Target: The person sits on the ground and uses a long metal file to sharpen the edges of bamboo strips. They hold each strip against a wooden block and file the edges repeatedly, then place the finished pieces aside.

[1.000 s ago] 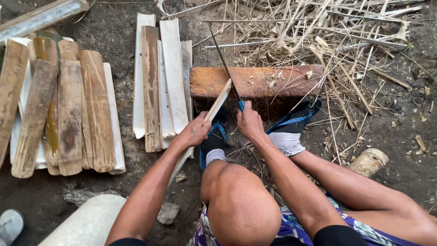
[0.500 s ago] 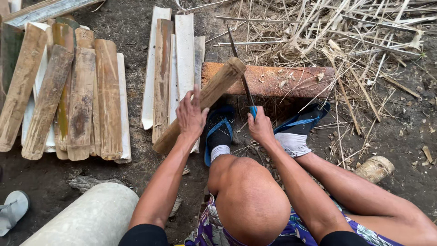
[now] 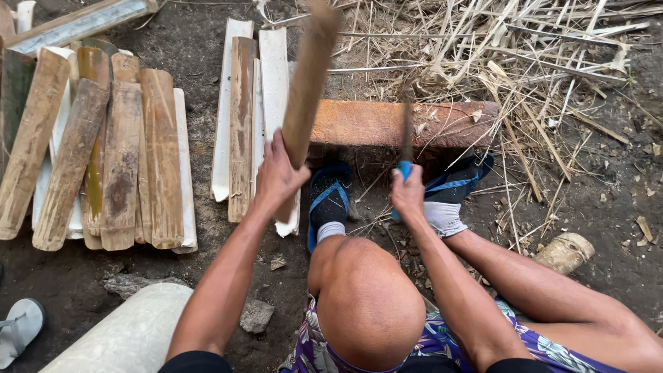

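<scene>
My left hand (image 3: 276,178) grips a split bamboo slat (image 3: 311,76) near its lower end and holds it raised, tilted slightly right, above the ground. My right hand (image 3: 407,197) is closed on the blue handle of a knife (image 3: 405,135), whose dark blade points up and away over a reddish wooden block (image 3: 376,124). The block lies across the ground just beyond my feet, which wear blue sandals (image 3: 328,197). My bent knee (image 3: 369,304) fills the lower middle of the view, between my two forearms.
Split bamboo slats lie in a pile at the left (image 3: 117,159) and a smaller row (image 3: 242,117) left of the block. Dry bamboo strips and shavings (image 3: 518,62) cover the upper right. A pale cylinder (image 3: 124,338), a sandal (image 3: 21,328) and a bamboo stub (image 3: 566,252) lie nearby.
My left hand has swung the bamboo slat up from lying slanted against the block to nearly upright. The right hand and knife have stayed beside the block.
</scene>
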